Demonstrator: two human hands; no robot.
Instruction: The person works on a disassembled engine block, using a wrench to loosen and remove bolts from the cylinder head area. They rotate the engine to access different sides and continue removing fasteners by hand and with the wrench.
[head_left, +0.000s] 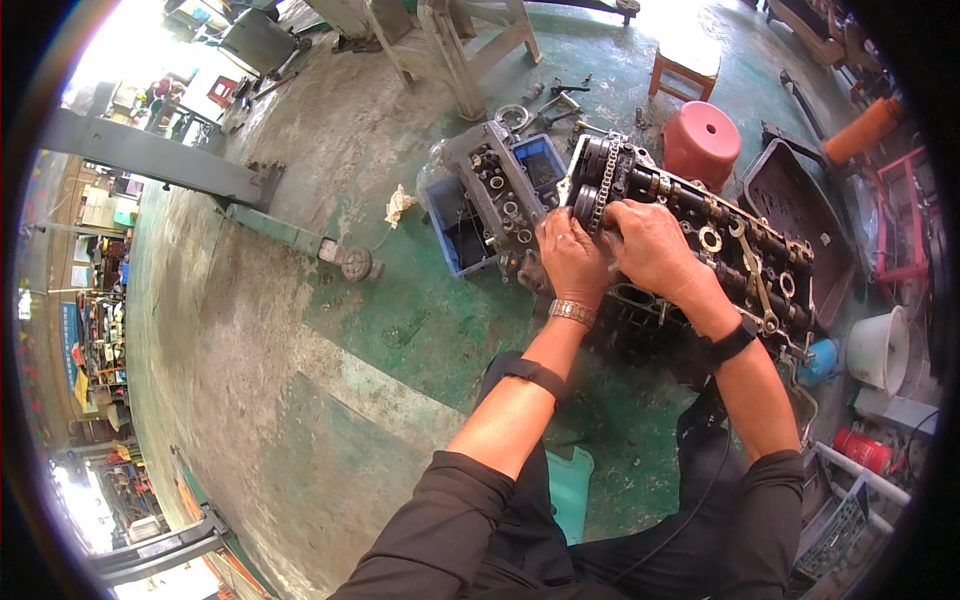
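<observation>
An engine [640,305] with its camshafts [725,205] bared stands in front of me. A timing chain [607,170] runs over the dark sprockets [588,200] at its left end. My left hand [572,250] is bent round the lower sprocket's near side, its fingers closed and their tips partly hidden. Just right of it, my right hand [652,245] is pinched at the chain's near end; whatever lies between the fingertips is out of sight. A combination wrench [755,275] rests across the engine's top, right of my right hand.
Left of the engine, a valve cover [492,190] leans over a blue crate [447,233]. Beyond are loose metal parts [560,103], a pink stool [700,140] and a small wooden stool [686,72]. A black tray [790,200] and white bucket [880,348] stand right; a lift arm [290,232] extends left.
</observation>
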